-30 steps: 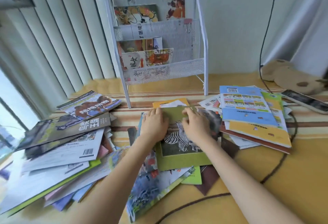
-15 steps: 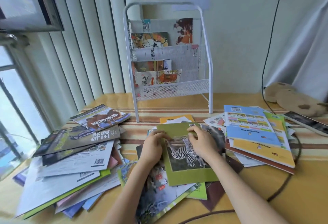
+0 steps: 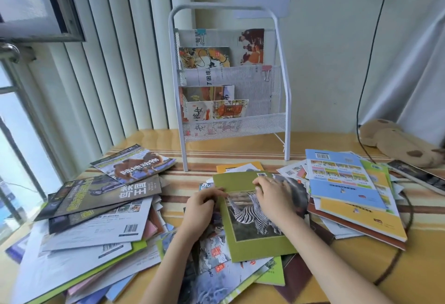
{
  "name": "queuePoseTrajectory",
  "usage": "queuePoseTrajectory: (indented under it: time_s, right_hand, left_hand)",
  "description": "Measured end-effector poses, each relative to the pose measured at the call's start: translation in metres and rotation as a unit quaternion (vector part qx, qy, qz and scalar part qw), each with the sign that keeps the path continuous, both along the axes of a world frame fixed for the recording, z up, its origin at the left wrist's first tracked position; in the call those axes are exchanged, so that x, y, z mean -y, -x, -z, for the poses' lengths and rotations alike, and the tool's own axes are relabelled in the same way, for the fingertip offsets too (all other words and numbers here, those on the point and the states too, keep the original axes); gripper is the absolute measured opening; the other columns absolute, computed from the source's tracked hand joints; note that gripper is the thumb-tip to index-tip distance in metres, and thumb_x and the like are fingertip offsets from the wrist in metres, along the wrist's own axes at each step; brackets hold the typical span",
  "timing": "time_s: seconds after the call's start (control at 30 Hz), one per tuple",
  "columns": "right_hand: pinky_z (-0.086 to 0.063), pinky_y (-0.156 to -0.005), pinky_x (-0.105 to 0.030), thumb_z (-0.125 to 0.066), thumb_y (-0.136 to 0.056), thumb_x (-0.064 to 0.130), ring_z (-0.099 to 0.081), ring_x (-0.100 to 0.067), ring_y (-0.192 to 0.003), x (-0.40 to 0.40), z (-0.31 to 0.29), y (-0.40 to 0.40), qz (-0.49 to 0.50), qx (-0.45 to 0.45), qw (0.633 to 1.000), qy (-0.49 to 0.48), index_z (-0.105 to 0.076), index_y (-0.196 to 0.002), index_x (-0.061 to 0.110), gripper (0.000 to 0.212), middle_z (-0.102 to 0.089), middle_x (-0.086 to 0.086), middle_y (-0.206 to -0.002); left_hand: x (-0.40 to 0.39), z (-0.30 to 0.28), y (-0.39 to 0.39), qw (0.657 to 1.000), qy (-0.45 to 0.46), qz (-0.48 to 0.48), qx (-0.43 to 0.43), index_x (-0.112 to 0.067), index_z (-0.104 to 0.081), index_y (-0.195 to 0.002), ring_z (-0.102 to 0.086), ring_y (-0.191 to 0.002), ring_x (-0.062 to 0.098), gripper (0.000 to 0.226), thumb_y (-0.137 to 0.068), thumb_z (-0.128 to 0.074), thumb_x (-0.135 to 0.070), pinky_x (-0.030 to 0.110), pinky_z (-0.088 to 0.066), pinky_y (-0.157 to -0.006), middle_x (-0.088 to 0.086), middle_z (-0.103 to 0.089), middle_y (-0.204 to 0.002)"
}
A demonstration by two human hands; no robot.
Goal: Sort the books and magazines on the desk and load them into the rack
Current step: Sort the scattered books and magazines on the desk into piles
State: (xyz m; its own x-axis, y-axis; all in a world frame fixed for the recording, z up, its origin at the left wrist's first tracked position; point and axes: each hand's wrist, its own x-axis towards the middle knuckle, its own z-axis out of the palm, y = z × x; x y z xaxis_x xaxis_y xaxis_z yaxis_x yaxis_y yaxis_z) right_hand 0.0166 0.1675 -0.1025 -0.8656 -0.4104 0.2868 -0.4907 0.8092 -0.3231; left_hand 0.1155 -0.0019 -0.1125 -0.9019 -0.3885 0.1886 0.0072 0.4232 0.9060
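Olive-green card is what I have under both hands: a thin green magazine with a zebra photo on its cover (image 3: 250,217), lying on top of the loose middle heap on the yellow striped desk (image 3: 361,265). My left hand (image 3: 201,210) has its fingers curled at the magazine's left edge, thumb and fingertips pinching the border near the top of the photo. My right hand (image 3: 272,195) lies over the upper right part of the cover with fingers bent down onto it; whether they hook the far edge I cannot tell.

I judge this as the picking step: 1 item is being singled out of the pile, not yet lifted clear. The white wire-mesh rack (image 3: 230,82) stands upright at the back of the desk, well apart from my hands, with several magazines already in its 2 visible pockets. A spread of dark-covered magazines (image 3: 106,198) sits to the left and a stack of blue and yellow workbooks (image 3: 346,185) to the right, so most of the sorting is still ahead.

Next I would need to raise the zebra magazine without dragging the sheets beneath, turn it upright, and slot it into a pocket with room.
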Motion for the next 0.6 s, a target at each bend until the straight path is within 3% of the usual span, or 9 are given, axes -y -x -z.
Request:
queuePoseTrajectory:
  time_s: [0.1, 0.2, 0.3, 0.4, 0.5, 0.6]
  right_hand:
    - [-0.019, -0.112, -0.042, -0.044, -0.096, 0.015, -0.045, -0.013, -0.123, 0.012, -0.012, -0.001, -0.017, -0.035, 0.997, -0.061, -0.054, -0.12, 0.03, 0.03, -0.056, 0.012, -0.129]
    - [-0.023, -0.108, -0.036, -0.048, -0.094, 0.016, -0.045, -0.013, -0.123, 0.033, -0.036, 0.009, -0.042, -0.084, 0.996, 0.01, -0.05, -0.126, 0.028, 0.034, -0.053, 0.009, -0.132]
    - [-0.024, -0.111, -0.035, -0.056, -0.091, 0.012, -0.037, -0.017, -0.134, 0.06, -0.068, 0.034, -0.059, -0.124, 0.987, 0.088, -0.036, -0.14, 0.026, 0.055, -0.038, 0.005, -0.147]
    - [-0.015, -0.116, -0.038, -0.06, -0.089, 0.013, -0.017, -0.019, -0.144, 0.083, -0.101, 0.066, -0.078, -0.175, 0.978, 0.079, -0.017, -0.15, 0.026, 0.076, -0.014, 0.002, -0.159]
    - [-0.003, -0.117, -0.043, -0.059, -0.091, 0.024, -0.001, -0.016, -0.147, 0.105, -0.127, 0.097, -0.079, -0.173, 0.981, 0.029, -0.001, -0.152, 0.026, 0.084, -0.001, 0.003, -0.16]
    - [0.004, -0.116, -0.046, -0.051, -0.095, 0.036, 0.006, -0.013, -0.147, 0.127, -0.138, 0.125, -0.072, -0.18, 0.981, -0.018, 0.002, -0.152, 0.023, 0.079, 0.004, 0.003, -0.16]
  left_hand:
    - [-0.001, -0.012, 0.007, 0.997, 0.077, -0.006, 0.022, -0.011, -0.073, -0.09, -0.06, -0.087, 0.004, 0.044, -0.08, -0.037, 0.013, 0.002, -0.042, -0.062, -0.002, -0.068, -0.108]
    - [0.006, -0.043, 0.025, 0.988, 0.154, -0.027, -0.004, -0.013, -0.071, -0.098, -0.061, -0.099, 0.015, 0.034, -0.083, -0.046, 0.004, 0.014, -0.045, -0.077, -0.001, -0.068, -0.104]
    - [0.023, -0.084, 0.057, 0.954, 0.28, -0.067, -0.08, -0.014, -0.06, -0.119, -0.049, -0.12, 0.019, 0.034, -0.086, -0.055, -0.005, 0.028, -0.036, -0.101, 0.003, -0.059, -0.124]
    - [0.042, -0.123, 0.093, 0.905, 0.383, -0.131, -0.131, -0.012, -0.039, -0.14, -0.033, -0.136, 0.027, 0.06, -0.084, -0.062, -0.012, 0.036, -0.023, -0.115, 0.009, -0.038, -0.146]
    - [0.065, -0.146, 0.126, 0.872, 0.442, -0.186, -0.099, -0.011, -0.026, -0.147, -0.017, -0.143, 0.03, 0.068, -0.089, -0.059, -0.021, 0.039, -0.01, -0.118, 0.01, -0.025, -0.154]
    - [0.084, -0.151, 0.149, 0.857, 0.476, -0.192, -0.04, -0.015, -0.019, -0.15, -0.008, -0.146, 0.03, 0.066, -0.094, -0.05, -0.032, 0.043, -0.003, -0.119, 0.008, -0.018, -0.157]
